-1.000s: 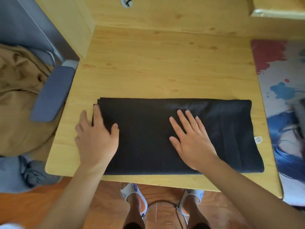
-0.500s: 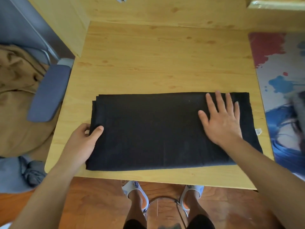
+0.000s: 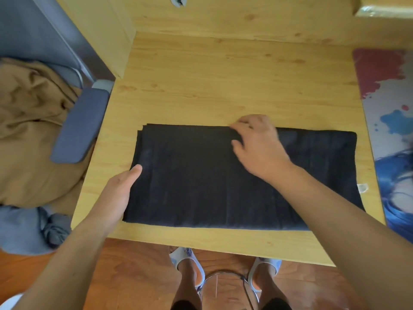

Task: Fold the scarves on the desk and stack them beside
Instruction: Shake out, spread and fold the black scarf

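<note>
While two hands grip, one scarf point(image 3: 223, 180) lies folded.

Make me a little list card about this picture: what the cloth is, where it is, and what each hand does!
cloth: black scarf, folded into a flat rectangle
where: on the wooden desk
left hand: grips the scarf's left edge, thumb on top
right hand: fingers curled at the scarf's far edge
beside: colourful mat at the right

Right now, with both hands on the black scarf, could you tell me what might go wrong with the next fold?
1. The scarf's left-edge layers already look staggered; folding may worsen that.
2. The right hand pinches only the far edge, so the fold could skew.
3. The scarf lies near the desk's front edge and could slip off.
</note>
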Demonstrator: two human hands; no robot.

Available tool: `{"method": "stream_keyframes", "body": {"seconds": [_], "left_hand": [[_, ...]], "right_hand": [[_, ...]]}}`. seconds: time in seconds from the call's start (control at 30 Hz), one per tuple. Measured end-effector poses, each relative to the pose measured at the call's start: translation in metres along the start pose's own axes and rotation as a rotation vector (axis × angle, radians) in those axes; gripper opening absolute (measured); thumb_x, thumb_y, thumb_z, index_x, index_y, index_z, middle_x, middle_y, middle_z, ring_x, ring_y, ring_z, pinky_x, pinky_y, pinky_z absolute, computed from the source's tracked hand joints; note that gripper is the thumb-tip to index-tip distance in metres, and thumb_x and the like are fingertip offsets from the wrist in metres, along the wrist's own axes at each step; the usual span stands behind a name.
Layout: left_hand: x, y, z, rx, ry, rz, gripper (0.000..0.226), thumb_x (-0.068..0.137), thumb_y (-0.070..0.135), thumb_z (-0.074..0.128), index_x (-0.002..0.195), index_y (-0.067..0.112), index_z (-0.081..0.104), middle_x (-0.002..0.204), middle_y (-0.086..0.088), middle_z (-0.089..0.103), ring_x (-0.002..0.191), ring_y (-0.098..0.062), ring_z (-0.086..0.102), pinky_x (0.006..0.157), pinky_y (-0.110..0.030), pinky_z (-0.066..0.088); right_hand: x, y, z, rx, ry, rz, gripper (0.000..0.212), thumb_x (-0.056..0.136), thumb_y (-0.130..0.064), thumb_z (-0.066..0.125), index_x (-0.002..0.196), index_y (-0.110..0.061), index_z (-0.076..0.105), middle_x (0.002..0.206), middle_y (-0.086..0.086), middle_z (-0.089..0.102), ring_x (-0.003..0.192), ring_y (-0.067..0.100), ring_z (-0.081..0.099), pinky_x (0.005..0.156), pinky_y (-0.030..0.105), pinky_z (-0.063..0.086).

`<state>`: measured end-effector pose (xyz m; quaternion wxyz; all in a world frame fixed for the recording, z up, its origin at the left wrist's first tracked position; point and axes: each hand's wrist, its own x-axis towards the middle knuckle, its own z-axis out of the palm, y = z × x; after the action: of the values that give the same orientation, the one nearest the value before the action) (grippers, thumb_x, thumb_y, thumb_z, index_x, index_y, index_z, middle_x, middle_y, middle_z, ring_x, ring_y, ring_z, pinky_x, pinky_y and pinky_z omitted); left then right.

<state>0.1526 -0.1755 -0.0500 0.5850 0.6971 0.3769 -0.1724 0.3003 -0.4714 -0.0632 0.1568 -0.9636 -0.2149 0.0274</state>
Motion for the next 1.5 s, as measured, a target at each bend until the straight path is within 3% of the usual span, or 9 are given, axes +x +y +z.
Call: {"method": "stream_keyframes", "body": {"seconds": [0.17, 0.27, 0.47, 0.8, 0.97, 1.07, 1.2, 1.37, 1.5], "left_hand": [[-0.014, -0.01, 0.004, -0.055, 0.01, 0.218, 0.025, 0.102, 0.033, 0.061, 0.126, 0.038, 0.063, 0.123, 0.007, 0.072, 0.115, -0.016, 0.068, 0.1, -0.044, 0.054], [-0.018, -0.007, 0.008, 0.008, -0.012, 0.317, 0.039, 0.105, 0.012, 0.054, 0.129, 0.042, 0.061, 0.125, 0.014, 0.07, 0.117, -0.009, 0.066, 0.096, -0.032, 0.053], [-0.008, -0.023, -0.008, 0.161, -0.009, 0.32, 0.052, 0.105, 0.028, 0.057, 0.154, 0.037, 0.043, 0.151, 0.025, 0.048, 0.143, 0.001, 0.041, 0.122, -0.042, 0.034], [-0.007, -0.02, -0.004, 0.147, -0.006, 0.327, 0.038, 0.103, 0.031, 0.06, 0.139, 0.038, 0.053, 0.126, 0.017, 0.066, 0.119, -0.007, 0.063, 0.104, -0.044, 0.052], [-0.004, -0.024, 0.0, 0.131, 0.12, 0.275, 0.046, 0.099, 0.035, 0.064, 0.142, 0.038, 0.048, 0.124, 0.014, 0.066, 0.111, -0.009, 0.066, 0.096, -0.042, 0.057], [-0.005, -0.022, 0.007, 0.276, 0.205, 0.255, 0.057, 0.099, 0.038, 0.062, 0.149, 0.043, 0.034, 0.13, 0.008, 0.063, 0.112, -0.021, 0.067, 0.089, -0.049, 0.06], [-0.019, -0.019, 0.025, 0.479, 0.313, 0.303, 0.064, 0.102, 0.03, 0.057, 0.156, 0.039, 0.024, 0.14, 0.002, 0.06, 0.121, -0.03, 0.063, 0.098, -0.053, 0.054], [-0.029, -0.008, 0.033, 0.493, 0.318, 0.2, 0.059, 0.103, 0.031, 0.056, 0.153, 0.038, 0.025, 0.134, -0.005, 0.063, 0.119, -0.037, 0.063, 0.096, -0.056, 0.053], [-0.032, 0.0, 0.033, 0.466, 0.306, 0.113, 0.034, 0.102, 0.028, 0.058, 0.133, 0.026, 0.045, 0.117, -0.005, 0.065, 0.11, -0.038, 0.063, 0.09, -0.051, 0.053]], "right_hand": [[0.041, -0.054, 0.017, 0.027, -0.139, -0.122, 0.043, 0.1, -0.04, 0.055, 0.138, -0.022, 0.058, 0.131, 0.001, 0.052, 0.123, 0.027, 0.04, 0.108, 0.043, 0.037], [0.063, -0.093, 0.032, 0.097, -0.216, -0.191, 0.047, 0.099, -0.042, 0.056, 0.142, -0.023, 0.054, 0.133, 0.001, 0.051, 0.122, 0.026, 0.04, 0.105, 0.041, 0.036], [0.084, -0.133, 0.048, 0.126, -0.233, -0.11, 0.041, 0.097, -0.038, 0.061, 0.135, -0.025, 0.057, 0.131, 0.002, 0.05, 0.123, 0.026, 0.042, 0.096, 0.039, 0.034], [0.086, -0.137, 0.043, 0.317, -0.246, -0.022, 0.018, 0.105, -0.031, 0.049, 0.117, -0.017, 0.048, 0.09, 0.002, 0.058, 0.084, 0.026, 0.056, 0.067, 0.037, 0.042], [0.078, -0.142, 0.052, -0.069, -0.043, -0.055, 0.045, 0.095, -0.018, 0.062, 0.137, -0.017, 0.046, 0.128, 0.005, 0.052, 0.114, 0.026, 0.048, 0.096, 0.037, 0.039], [0.031, -0.127, 0.037, 0.004, 0.151, -0.085, 0.045, 0.095, -0.018, 0.059, 0.139, -0.013, 0.052, 0.139, 0.009, 0.05, 0.127, 0.029, 0.045, 0.11, 0.041, 0.035], [-0.058, -0.039, 0.018, -0.188, -0.194, -0.243, 0.058, 0.108, -0.051, 0.022, 0.158, -0.023, 0.028, 0.167, 0.004, 0.02, 0.155, 0.026, 0.012, 0.125, 0.049, 0.015], [-0.071, 0.137, -0.043, -0.267, -0.19, 0.509, 0.086, 0.093, -0.065, -0.002, 0.16, -0.017, 0.024, 0.168, 0.014, 0.012, 0.152, 0.038, 0.013, 0.122, 0.055, 0.019], [-0.095, 0.103, -0.068, -0.193, -0.065, 0.428, 0.063, 0.106, -0.049, 0.02, 0.159, -0.015, 0.025, 0.167, 0.016, 0.012, 0.154, 0.037, 0.009, 0.124, 0.053, 0.014]]}}
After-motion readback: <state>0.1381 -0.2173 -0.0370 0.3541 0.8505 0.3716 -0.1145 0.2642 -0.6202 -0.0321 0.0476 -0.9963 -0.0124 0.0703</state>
